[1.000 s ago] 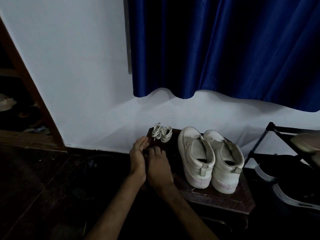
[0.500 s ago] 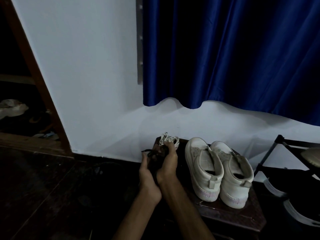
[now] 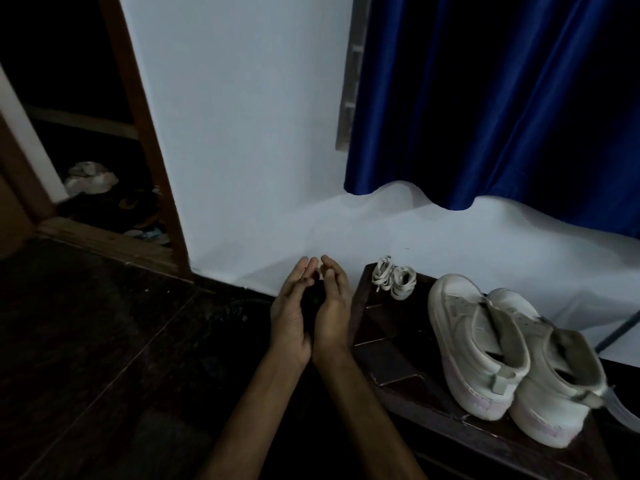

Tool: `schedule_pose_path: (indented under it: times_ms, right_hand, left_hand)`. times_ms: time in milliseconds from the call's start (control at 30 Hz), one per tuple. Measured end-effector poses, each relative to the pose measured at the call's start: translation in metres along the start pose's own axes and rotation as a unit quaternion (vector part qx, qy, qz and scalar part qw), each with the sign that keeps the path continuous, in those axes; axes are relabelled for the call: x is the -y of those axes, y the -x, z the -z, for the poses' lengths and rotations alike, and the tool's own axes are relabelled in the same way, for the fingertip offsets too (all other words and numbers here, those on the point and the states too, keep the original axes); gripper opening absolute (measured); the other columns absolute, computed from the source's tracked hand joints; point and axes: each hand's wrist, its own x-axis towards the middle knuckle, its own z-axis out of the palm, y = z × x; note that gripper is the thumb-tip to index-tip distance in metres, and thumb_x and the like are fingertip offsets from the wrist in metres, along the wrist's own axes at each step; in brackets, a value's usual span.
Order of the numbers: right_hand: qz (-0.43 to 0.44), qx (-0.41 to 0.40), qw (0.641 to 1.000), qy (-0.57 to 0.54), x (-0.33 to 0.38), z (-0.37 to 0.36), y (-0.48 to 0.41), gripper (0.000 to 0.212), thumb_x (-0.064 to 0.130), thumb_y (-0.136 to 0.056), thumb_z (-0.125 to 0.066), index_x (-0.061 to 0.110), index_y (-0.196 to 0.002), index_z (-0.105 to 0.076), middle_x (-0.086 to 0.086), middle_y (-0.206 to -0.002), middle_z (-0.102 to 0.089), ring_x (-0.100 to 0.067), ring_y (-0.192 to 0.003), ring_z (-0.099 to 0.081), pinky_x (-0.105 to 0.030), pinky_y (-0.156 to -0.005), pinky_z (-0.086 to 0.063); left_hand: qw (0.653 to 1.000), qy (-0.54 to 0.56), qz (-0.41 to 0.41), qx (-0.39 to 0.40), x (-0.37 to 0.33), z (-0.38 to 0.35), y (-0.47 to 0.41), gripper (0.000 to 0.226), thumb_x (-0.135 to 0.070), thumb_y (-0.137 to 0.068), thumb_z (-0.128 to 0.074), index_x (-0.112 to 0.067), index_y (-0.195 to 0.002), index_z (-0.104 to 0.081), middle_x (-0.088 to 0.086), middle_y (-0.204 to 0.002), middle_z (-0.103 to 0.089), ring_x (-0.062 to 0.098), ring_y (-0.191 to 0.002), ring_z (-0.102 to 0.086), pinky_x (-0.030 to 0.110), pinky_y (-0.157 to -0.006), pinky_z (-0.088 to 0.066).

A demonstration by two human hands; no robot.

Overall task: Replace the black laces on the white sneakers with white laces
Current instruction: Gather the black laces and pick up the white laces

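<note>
The left hand [image 3: 290,308] and right hand [image 3: 333,306] are cupped palm to palm, fingers nearly straight, around a dark wad, probably the black laces [image 3: 313,296], just off the counter's [image 3: 391,344] left edge. The white laces [image 3: 394,277], two soft, light bundles, sit at its far corner near the sneakers [image 3: 485,341]; best pinched by a tip, with bare counter in front for unwinding

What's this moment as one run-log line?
left hand and right hand: cup black laces | white laces: bundled on stool | sneakers: unlaced
</note>
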Motion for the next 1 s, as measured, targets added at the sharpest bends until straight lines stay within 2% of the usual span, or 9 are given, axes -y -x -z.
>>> schedule_pose_path:
  times_ms: [167,300,433,533,600,733,800,867,1000]
  right_hand:
    - [-0.135,-0.034,0.981,-0.138,-0.055,-0.024,-0.009,0.03,0.017,-0.1,-0.045,0.004,-0.114,-0.068,-0.016,-0.117,-0.068,-0.029,-0.11,-0.064,-0.04,-0.101,-0.047]
    - [-0.283,-0.069,0.938,-0.186,-0.102,-0.039,-0.003,0.033,0.023,-0.103,-0.04,0.005,-0.094,-0.066,-0.007,-0.077,-0.071,-0.019,-0.069,-0.069,-0.027,-0.063,-0.056]
    - [-0.34,-0.116,0.927,-0.107,-0.158,-0.048,0.006,0.034,0.022,-0.104,-0.04,0.002,-0.092,-0.066,-0.008,-0.075,-0.068,-0.028,-0.085,-0.059,-0.032,-0.072,-0.049]
    - [-0.375,-0.148,0.907,-0.118,-0.181,-0.05,0.01,0.034,0.027,-0.104,-0.038,0.006,-0.095,-0.062,-0.018,-0.09,-0.061,-0.028,-0.078,-0.057,-0.037,-0.072,-0.049]
    - [-0.397,-0.159,0.89,-0.158,-0.189,-0.049,0.009,0.039,0.035,-0.105,-0.033,0.005,-0.108,-0.058,-0.021,-0.1,-0.058,-0.032,-0.08,-0.056,-0.042,-0.085,-0.045]
    - [-0.392,-0.156,0.883,-0.204,-0.197,-0.06,-0.017,0.057,0.044,-0.105,-0.021,0.001,-0.12,-0.055,-0.018,-0.11,-0.059,-0.031,-0.085,-0.054,-0.042,-0.1,-0.035]
    - [-0.393,-0.147,0.884,-0.207,-0.195,-0.069,-0.031,0.059,0.047,-0.104,-0.022,0.003,-0.127,-0.054,-0.017,-0.125,-0.057,-0.035,-0.103,-0.055,-0.039,-0.105,-0.033]
    - [-0.401,-0.149,0.884,-0.189,-0.196,-0.07,-0.037,0.064,0.05,-0.103,-0.024,0.002,-0.139,-0.045,-0.02,-0.144,-0.045,-0.036,-0.129,-0.045,-0.038,-0.111,-0.03]
    - [-0.414,-0.155,0.883,-0.159,-0.201,-0.068,-0.039,0.075,0.056,-0.1,-0.025,-0.002,-0.148,-0.028,-0.021,-0.153,-0.031,-0.033,-0.141,-0.032,-0.037,-0.118,-0.024]
  left_hand:
    - [0.994,0.101,0.031,-0.036,-0.019,0.035,-0.012,0.031,-0.005,-0.087,-0.051,-0.003,-0.114,-0.067,0.01,-0.116,-0.07,0.02,-0.108,-0.065,0.032,-0.094,-0.048]
    - [0.982,0.068,0.05,-0.167,-0.019,0.091,-0.034,0.024,-0.008,-0.095,-0.046,-0.009,-0.102,-0.069,0.012,-0.103,-0.069,0.023,-0.092,-0.067,0.034,-0.083,-0.051]
    - [0.96,0.037,0.111,-0.255,-0.01,0.151,-0.05,0.018,-0.011,-0.095,-0.053,-0.004,-0.084,-0.066,0.016,-0.097,-0.065,0.027,-0.083,-0.062,0.036,-0.07,-0.048]
    - [0.949,0.047,0.145,-0.277,-0.008,0.176,-0.063,0.023,-0.012,-0.1,-0.047,-0.003,-0.085,-0.063,0.019,-0.09,-0.069,0.031,-0.081,-0.058,0.04,-0.076,-0.046]
    - [0.944,0.077,0.142,-0.286,-0.009,0.182,-0.072,0.03,-0.018,-0.104,-0.039,0.001,-0.093,-0.06,0.017,-0.079,-0.069,0.029,-0.077,-0.054,0.04,-0.076,-0.044]
    - [0.948,0.092,0.141,-0.271,-0.026,0.184,-0.103,0.058,-0.045,-0.104,-0.03,0.005,-0.126,-0.05,0.025,-0.129,-0.05,0.042,-0.116,-0.051,0.048,-0.096,-0.036]
    - [0.947,0.098,0.154,-0.262,-0.033,0.188,-0.118,0.073,-0.053,-0.102,-0.028,0.006,-0.144,-0.032,0.026,-0.144,-0.039,0.042,-0.135,-0.037,0.05,-0.107,-0.032]
    - [0.944,0.103,0.172,-0.262,-0.035,0.19,-0.123,0.082,-0.059,-0.1,-0.025,0.006,-0.15,-0.018,0.027,-0.155,-0.023,0.043,-0.142,-0.025,0.052,-0.114,-0.022]
    - [0.943,0.091,0.181,-0.265,-0.037,0.193,-0.128,0.087,-0.063,-0.098,-0.023,0.004,-0.152,-0.009,0.026,-0.16,-0.007,0.043,-0.146,-0.01,0.049,-0.12,-0.012]
